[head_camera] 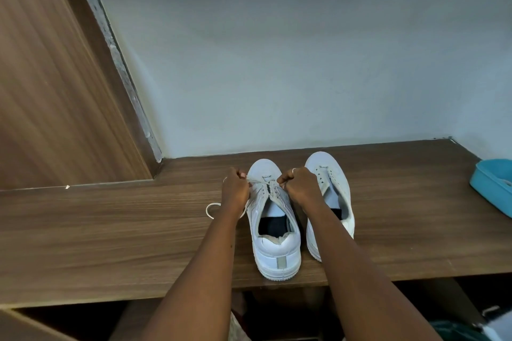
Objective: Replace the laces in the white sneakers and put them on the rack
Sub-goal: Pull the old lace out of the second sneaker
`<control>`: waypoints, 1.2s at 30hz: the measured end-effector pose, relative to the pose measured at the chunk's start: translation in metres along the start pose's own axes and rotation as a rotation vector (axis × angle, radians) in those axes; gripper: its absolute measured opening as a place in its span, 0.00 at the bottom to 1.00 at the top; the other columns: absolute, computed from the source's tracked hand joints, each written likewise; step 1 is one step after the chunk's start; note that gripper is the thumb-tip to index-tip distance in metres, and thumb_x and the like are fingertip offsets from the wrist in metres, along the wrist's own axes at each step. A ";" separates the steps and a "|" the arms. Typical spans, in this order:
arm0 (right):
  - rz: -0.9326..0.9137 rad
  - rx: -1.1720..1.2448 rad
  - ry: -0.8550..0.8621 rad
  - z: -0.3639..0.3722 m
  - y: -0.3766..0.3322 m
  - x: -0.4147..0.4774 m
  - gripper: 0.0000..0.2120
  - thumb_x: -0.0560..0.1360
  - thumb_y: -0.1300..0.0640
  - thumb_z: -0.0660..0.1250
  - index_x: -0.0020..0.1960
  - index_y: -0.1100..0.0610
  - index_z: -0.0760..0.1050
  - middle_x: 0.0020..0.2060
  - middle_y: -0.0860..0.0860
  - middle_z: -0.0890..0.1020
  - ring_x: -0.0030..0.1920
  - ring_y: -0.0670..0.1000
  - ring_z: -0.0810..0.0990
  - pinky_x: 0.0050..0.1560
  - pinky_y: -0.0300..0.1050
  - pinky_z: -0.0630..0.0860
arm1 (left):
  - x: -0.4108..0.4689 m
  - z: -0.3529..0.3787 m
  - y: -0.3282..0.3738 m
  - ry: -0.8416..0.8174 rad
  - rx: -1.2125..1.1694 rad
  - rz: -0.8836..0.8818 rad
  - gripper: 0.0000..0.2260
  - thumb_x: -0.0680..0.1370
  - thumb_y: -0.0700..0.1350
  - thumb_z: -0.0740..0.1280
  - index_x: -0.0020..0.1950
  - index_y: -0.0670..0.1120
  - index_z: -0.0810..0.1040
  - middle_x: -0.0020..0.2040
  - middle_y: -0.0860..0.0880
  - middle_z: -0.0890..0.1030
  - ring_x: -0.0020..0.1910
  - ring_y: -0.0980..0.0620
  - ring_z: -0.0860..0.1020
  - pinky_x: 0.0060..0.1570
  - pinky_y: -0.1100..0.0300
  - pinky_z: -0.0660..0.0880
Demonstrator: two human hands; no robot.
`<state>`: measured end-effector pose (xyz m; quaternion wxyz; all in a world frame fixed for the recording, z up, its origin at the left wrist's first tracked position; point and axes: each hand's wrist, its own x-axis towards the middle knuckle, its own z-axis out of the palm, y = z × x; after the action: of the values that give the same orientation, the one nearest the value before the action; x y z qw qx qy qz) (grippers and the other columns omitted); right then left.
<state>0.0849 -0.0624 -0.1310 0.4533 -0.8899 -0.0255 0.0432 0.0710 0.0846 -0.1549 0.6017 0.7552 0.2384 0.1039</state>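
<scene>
Nothing legible — no text, brand, number or sign anywhere.

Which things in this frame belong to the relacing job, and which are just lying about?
In the job: left sneaker, right sneaker, lace, left hand and right hand, both gripping the lace.
Lying about: blue tub, at the right end of the shelf.

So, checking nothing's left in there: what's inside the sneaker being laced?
Inside that sneaker, only a dark insole and the pale tongue lining show. The toe end is covered by the tongue and upper, so anything there cannot be seen.
</scene>
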 end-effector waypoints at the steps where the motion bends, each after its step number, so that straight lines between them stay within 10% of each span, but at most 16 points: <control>1: 0.002 0.001 -0.001 0.000 0.000 0.000 0.12 0.73 0.70 0.61 0.47 0.61 0.82 0.49 0.55 0.83 0.53 0.52 0.80 0.48 0.37 0.70 | 0.000 -0.001 0.000 -0.003 0.072 0.069 0.13 0.78 0.36 0.53 0.43 0.51 0.72 0.54 0.42 0.75 0.51 0.44 0.75 0.54 0.48 0.76; 5: 0.000 0.002 -0.004 -0.001 -0.001 -0.001 0.13 0.73 0.71 0.60 0.47 0.62 0.82 0.49 0.55 0.83 0.53 0.53 0.80 0.49 0.39 0.72 | -0.005 -0.002 0.008 -0.037 0.326 0.421 0.22 0.72 0.28 0.55 0.54 0.47 0.81 0.65 0.43 0.70 0.59 0.45 0.72 0.55 0.56 0.70; 8: 0.001 0.002 -0.006 -0.001 -0.001 -0.001 0.13 0.73 0.71 0.60 0.47 0.61 0.82 0.49 0.56 0.83 0.53 0.53 0.80 0.53 0.41 0.74 | -0.005 -0.001 0.011 -0.128 0.629 0.438 0.20 0.70 0.37 0.59 0.51 0.56 0.83 0.68 0.54 0.70 0.70 0.47 0.63 0.69 0.40 0.57; 16: 0.019 0.017 -0.015 -0.001 0.000 -0.001 0.13 0.73 0.71 0.61 0.47 0.60 0.82 0.50 0.55 0.83 0.53 0.53 0.80 0.53 0.41 0.74 | -0.012 0.002 0.017 -0.081 0.983 0.455 0.11 0.78 0.50 0.62 0.56 0.59 0.81 0.58 0.57 0.80 0.65 0.54 0.71 0.71 0.37 0.45; 32: 0.033 0.001 -0.005 -0.001 0.003 0.002 0.12 0.74 0.69 0.62 0.48 0.60 0.82 0.49 0.55 0.83 0.50 0.51 0.79 0.45 0.36 0.69 | -0.009 -0.001 0.007 0.140 -0.047 0.034 0.09 0.78 0.34 0.56 0.46 0.47 0.70 0.49 0.44 0.79 0.50 0.43 0.79 0.51 0.49 0.77; 36: 0.033 0.011 0.003 0.000 0.003 0.001 0.12 0.73 0.70 0.61 0.47 0.60 0.82 0.49 0.55 0.83 0.52 0.52 0.80 0.48 0.38 0.72 | -0.016 -0.007 0.010 0.129 0.331 0.132 0.13 0.78 0.35 0.58 0.62 0.43 0.71 0.55 0.42 0.77 0.55 0.42 0.75 0.51 0.55 0.70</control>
<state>0.0863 -0.0640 -0.1332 0.4575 -0.8878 -0.0100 0.0496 0.0563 0.0817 -0.1413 0.4448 0.8496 0.2401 0.1508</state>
